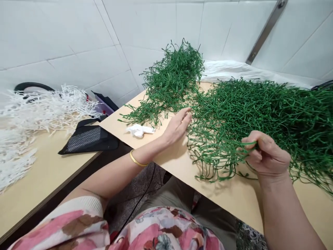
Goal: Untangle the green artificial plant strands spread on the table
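Observation:
A big heap of green plastic branch pieces (270, 114) covers the right part of the tan table (234, 198). A second, taller green pile (173, 74) stands farther back against the wall. My right hand (266, 156) is closed around a few green stems at the near edge of the big heap. My left hand (178, 126) reaches forward with fingers together and lying flat, its fingertips touching green strands between the two piles. A gold bangle sits on my left wrist.
A crumpled white tissue (139, 130) lies left of my left hand. On a second table (39, 173) at the left lie white plastic branch pieces (39, 111) and a black mesh pouch (87, 139). A white tiled wall stands behind.

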The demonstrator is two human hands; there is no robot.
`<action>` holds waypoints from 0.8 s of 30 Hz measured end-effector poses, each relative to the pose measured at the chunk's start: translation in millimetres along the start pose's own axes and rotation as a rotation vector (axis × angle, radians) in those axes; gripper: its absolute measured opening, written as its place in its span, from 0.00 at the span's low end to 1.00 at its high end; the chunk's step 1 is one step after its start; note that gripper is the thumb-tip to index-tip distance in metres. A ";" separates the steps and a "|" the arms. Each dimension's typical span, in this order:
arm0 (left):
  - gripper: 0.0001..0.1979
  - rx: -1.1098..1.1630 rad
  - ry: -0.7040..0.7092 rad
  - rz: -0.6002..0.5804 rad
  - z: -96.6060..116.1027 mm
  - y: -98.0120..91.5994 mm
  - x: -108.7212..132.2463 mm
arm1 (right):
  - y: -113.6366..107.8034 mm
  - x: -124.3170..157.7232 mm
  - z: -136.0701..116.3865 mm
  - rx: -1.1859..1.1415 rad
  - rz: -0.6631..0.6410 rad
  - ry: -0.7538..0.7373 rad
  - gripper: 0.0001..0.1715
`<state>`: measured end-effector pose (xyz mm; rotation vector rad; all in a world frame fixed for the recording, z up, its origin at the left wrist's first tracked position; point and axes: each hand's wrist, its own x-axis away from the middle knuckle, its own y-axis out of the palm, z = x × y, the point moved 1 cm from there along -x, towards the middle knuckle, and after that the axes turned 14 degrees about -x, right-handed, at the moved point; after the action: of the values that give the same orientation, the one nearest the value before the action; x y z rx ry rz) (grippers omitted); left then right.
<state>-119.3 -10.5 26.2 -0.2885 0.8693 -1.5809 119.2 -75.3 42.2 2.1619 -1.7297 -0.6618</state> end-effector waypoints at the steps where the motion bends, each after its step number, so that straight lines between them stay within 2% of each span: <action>1: 0.29 -0.129 0.068 -0.008 -2.7 2.2 1.2 | -0.4 0.5 -1.1 -0.002 -0.006 -0.023 0.11; 4: 0.37 -0.458 0.235 -0.203 -7.4 17.5 0.6 | -3.4 0.7 -1.5 -0.021 -0.006 -0.063 0.11; 6: 0.37 -0.621 0.325 -0.270 -7.7 33.1 -7.2 | -7.1 -0.9 0.2 -0.036 0.015 -0.055 0.12; 9: 0.36 -0.754 0.371 -0.259 -7.2 57.0 -33.2 | -13.9 -5.2 3.3 -0.048 0.082 -0.026 0.12; 12: 0.34 -0.822 0.338 -0.243 -8.0 71.6 -66.9 | -20.2 -11.0 6.1 -0.086 0.139 -0.020 0.11; 15: 0.29 -0.841 0.309 -0.279 -6.0 69.4 -91.6 | -26.0 -17.7 8.6 -0.167 0.224 -0.025 0.10; 18: 0.21 -0.826 0.333 -0.340 4.4 52.3 -96.9 | -31.4 -23.5 10.9 -0.244 0.293 -0.002 0.11; 20: 0.18 -0.817 0.337 -0.295 15.0 37.4 -90.2 | -33.8 -25.9 12.1 -0.275 0.314 0.006 0.12; 22: 0.19 -0.771 0.288 -0.038 25.3 22.1 -79.0 | -34.8 -26.9 12.9 -0.293 0.334 0.002 0.13; 24: 0.18 -0.686 0.263 0.135 31.1 10.0 -66.3 | -34.5 -26.9 13.0 -0.312 0.347 -0.009 0.12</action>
<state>-77.5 40.2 60.0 -0.4987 1.5969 -1.1664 136.6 -40.4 18.4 1.6059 -1.8061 -0.7842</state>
